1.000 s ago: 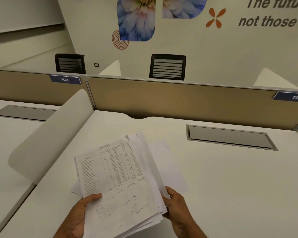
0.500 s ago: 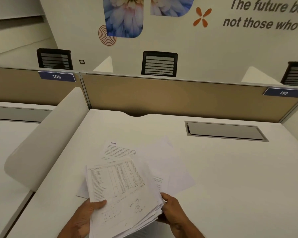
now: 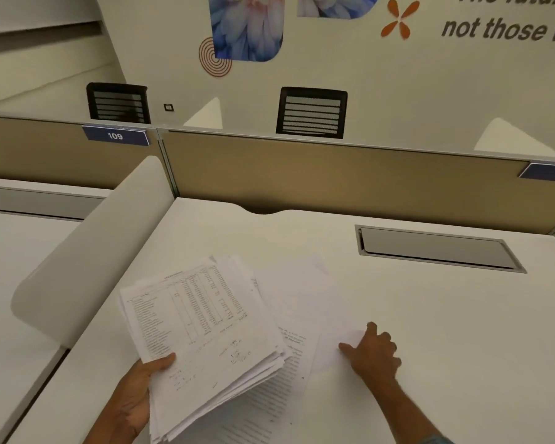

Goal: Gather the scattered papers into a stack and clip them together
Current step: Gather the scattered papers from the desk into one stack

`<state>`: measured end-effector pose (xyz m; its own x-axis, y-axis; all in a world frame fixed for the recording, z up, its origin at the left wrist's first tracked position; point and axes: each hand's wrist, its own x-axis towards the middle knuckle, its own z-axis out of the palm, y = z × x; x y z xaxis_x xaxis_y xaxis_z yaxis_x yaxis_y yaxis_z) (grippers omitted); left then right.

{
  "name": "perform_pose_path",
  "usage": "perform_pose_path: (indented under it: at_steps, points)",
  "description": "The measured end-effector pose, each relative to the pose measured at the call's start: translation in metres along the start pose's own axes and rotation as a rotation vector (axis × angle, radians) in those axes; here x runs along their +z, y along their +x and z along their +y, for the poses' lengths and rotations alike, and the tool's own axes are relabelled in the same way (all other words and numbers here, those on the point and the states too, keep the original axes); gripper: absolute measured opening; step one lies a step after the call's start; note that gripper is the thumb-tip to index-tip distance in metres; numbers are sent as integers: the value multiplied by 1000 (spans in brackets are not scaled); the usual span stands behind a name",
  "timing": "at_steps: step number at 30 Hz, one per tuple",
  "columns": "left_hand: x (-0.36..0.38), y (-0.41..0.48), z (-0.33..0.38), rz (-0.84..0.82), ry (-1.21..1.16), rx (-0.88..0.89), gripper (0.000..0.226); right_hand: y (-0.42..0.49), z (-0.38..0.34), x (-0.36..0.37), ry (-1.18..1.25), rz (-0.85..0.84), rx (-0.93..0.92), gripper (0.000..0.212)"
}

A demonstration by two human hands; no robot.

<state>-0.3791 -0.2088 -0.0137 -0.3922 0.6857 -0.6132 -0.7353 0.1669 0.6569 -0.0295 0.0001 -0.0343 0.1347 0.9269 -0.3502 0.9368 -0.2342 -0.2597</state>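
On the white desk (image 3: pixel 430 331), the thick stack of white printed papers (image 3: pixel 205 331) was fanned and uneven, a table of numbers on top. The left hand (image 3: pixel 138 392) gripped its near left corner, thumb on top. Beside it, loose white sheets (image 3: pixel 305 302) lay flat, and the right hand (image 3: pixel 374 350) pressed spread fingers on them.

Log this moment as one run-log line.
phase: gathering | left hand: holds paper stack | right hand: on loose sheets on desk | clip: none visible
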Motion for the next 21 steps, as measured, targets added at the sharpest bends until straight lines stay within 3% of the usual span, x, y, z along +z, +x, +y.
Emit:
perform_pose_path:
  at_steps: [4,9,13,17,21]
  points:
    - [8,-2,-3,-29,-21,17,50,9,-7,1,-127,-20,-8,77]
    - [16,-4,-7,-26,-41,14,51,13,-12,-2,-57,-80,-1,64]
    - [20,-6,-5,-39,-42,3,48,18,-10,5,106,-96,-34,49]
    - [23,-8,-2,-42,-53,2,47,21,-2,8,405,-36,-86,6]
    - [22,-9,0,-55,-85,-24,39,22,15,-2,619,78,-127,12]
